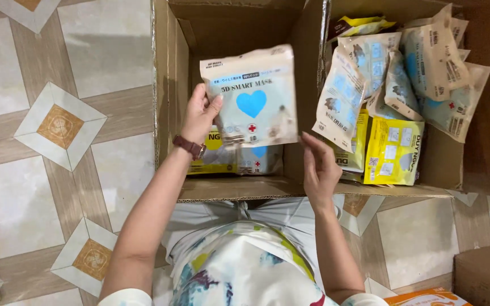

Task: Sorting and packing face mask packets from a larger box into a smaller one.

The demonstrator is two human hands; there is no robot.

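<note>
1. Tiled floor (18, 187), cream squares with tan bands and orange diamonds, runs under everything.
2. Two open cardboard boxes: left box (168, 85) holds two flat packs; right box (443, 164) holds roughly ten, pale and yellow.
3. Left hand (199, 116) clamps the white pack (253, 96) by its edge, above the left box.
4. Right hand (320, 170), fingers loosely apart, touches the pack's lower corner.
</note>
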